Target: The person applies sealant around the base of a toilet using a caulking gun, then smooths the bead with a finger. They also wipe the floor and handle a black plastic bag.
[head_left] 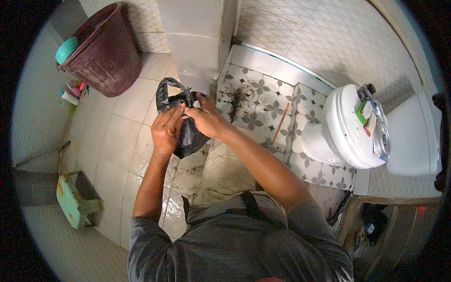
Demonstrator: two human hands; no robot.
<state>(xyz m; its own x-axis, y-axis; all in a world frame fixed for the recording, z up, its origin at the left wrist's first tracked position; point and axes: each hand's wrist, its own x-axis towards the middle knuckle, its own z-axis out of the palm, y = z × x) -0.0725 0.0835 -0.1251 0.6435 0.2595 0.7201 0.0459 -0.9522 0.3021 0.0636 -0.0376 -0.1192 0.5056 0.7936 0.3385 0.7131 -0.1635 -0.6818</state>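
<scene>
A black plastic bag (190,140) hangs below my two hands, its lower part bulging and its handle loop standing up at the top. My left hand (167,129) pinches the gathered neck of the bag from the left side. From the right, my right hand (206,117) grips the same neck, thumb and fingers close to the left fingertips. The two hands nearly meet there. What the bag holds is hidden.
A maroon tub (105,56) with a turquoise bowl (67,50) stands at far left. Below it is a green plastic stool (70,202). At right is a white toilet (336,127) with brushes on its lid. Dark dirt (238,99) and an orange stick (281,123) lie on the patterned tiles.
</scene>
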